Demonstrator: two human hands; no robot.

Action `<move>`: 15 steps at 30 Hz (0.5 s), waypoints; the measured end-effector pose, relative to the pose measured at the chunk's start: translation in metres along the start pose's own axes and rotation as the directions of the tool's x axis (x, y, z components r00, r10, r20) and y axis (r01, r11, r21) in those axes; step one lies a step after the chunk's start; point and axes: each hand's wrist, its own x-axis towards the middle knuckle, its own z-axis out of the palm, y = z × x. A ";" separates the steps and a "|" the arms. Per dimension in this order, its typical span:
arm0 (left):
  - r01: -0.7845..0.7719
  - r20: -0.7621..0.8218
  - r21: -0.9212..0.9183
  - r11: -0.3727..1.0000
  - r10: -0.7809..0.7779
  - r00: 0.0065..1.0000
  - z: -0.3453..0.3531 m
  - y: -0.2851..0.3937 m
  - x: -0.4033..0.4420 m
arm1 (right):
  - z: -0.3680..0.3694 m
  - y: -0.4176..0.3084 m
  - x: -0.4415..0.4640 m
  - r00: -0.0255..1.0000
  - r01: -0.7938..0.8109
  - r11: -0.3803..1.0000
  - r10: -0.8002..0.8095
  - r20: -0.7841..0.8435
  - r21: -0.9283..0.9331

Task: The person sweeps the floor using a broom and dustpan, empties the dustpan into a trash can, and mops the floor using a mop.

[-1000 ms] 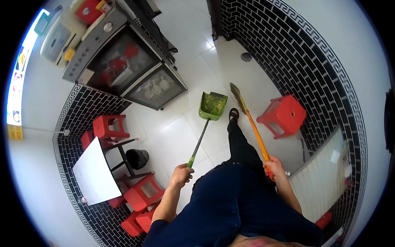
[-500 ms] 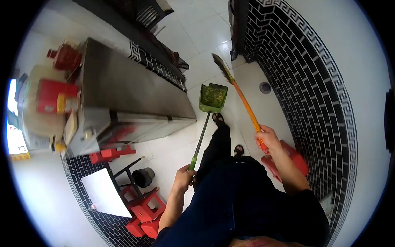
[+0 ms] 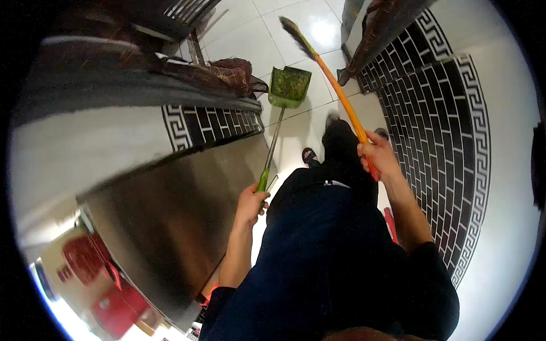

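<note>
My left hand [image 3: 251, 206] is closed round the green grip of a long-handled dustpan [image 3: 289, 87]. Its green pan is out ahead, dirty inside, with small bits that I cannot make out. In my right hand [image 3: 377, 154] is the red-and-orange handle of a broom [image 3: 339, 91], gripped near its end. The broom slants forward and left, its dark bristles beyond the pan and to the right of it. Whether the pan or the bristles touch the floor, I cannot tell.
White floor tiles [image 3: 242, 48] run ahead through an opening, with dark curtains [image 3: 233, 77] at its left side. A steel-sided cabinet [image 3: 165, 210] stands at my left. Black brick-pattern tiles [image 3: 426, 131] cover the right wall. My sandalled foot [image 3: 310, 156] shows below.
I have walked forward toward the opening, carrying the broom and dustpan. The cabinet has slid back to my lower left, and the stools and white table have left view.
</note>
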 end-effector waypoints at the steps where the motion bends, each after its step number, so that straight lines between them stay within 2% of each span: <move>1: -0.003 0.003 -0.019 1.000 0.003 1.000 0.004 0.028 0.015 | 0.004 -0.021 0.024 0.999 0.021 1.000 -0.022 0.024 0.021; 8: 0.060 -0.030 -0.122 0.991 -0.064 0.998 0.032 0.213 0.120 | 0.044 -0.224 0.224 0.998 0.014 0.980 -0.001 0.062 -0.198; 9: 0.073 -0.029 -0.149 0.986 -0.078 0.997 0.038 0.243 0.131 | 0.055 -0.261 0.248 0.997 0.040 0.990 -0.030 0.076 -0.133; 10: 0.060 -0.028 -0.177 0.982 -0.066 0.997 0.044 0.273 0.145 | 0.060 -0.296 0.270 0.996 0.049 0.988 -0.037 0.082 -0.146; 12: 0.095 -0.037 -0.199 0.975 -0.105 0.994 0.053 0.327 0.165 | 0.073 -0.358 0.316 0.992 -0.004 0.946 0.044 0.116 -0.323; 13: 0.095 -0.044 -0.225 0.970 -0.108 0.993 0.056 0.348 0.177 | 0.081 -0.381 0.342 0.991 0.025 0.966 0.010 0.136 -0.256; 15: 0.079 -0.038 -0.269 0.960 -0.092 0.995 0.056 0.402 0.200 | 0.105 -0.434 0.387 0.993 0.032 0.953 0.004 0.120 -0.301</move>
